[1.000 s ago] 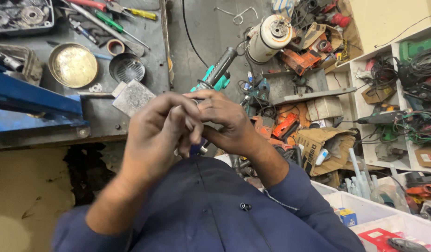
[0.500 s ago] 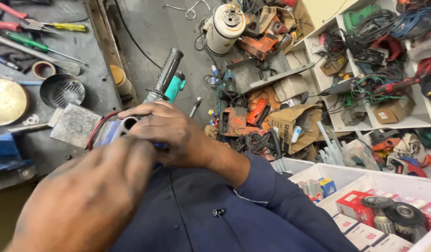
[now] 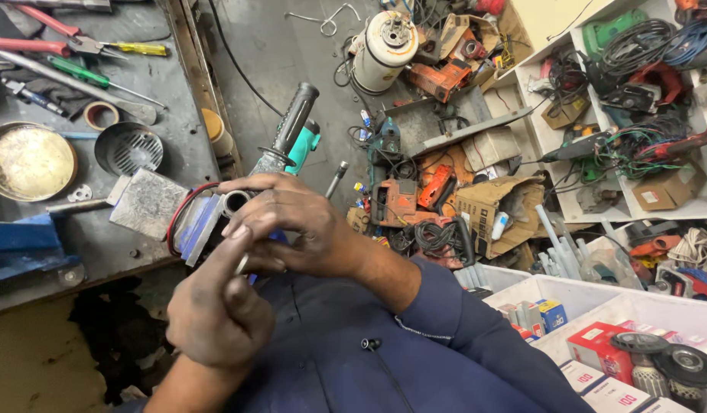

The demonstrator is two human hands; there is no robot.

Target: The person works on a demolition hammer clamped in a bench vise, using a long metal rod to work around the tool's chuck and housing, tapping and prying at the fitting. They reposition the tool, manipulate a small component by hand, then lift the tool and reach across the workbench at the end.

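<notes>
My right hand (image 3: 292, 222) is closed over the body of a teal power tool (image 3: 303, 145), held just above my lap. Its black side handle (image 3: 296, 115) sticks up and away from me. The tool's open end (image 3: 196, 222) faces left and shows a blue part ringed by red wires. Below it is my left hand (image 3: 216, 313), back towards the camera, with its index finger stretched up to touch the tool under my right fingers. The left palm is hidden.
A grey workbench (image 3: 177, 99) on the left carries a brass bowl (image 3: 28, 160), a round strainer (image 3: 128, 149), a tape roll (image 3: 101, 115), screwdrivers, red pliers and a blue vise (image 3: 24, 248). The floor holds a white motor housing (image 3: 384, 50) and orange tools. Shelves of cables stand right, white bins (image 3: 598, 306) lower right.
The view has swung and the tool's open end and handle now show. My left hand has dropped off the tool and only its index finger reaches up to it. My right hand keeps its grip.
</notes>
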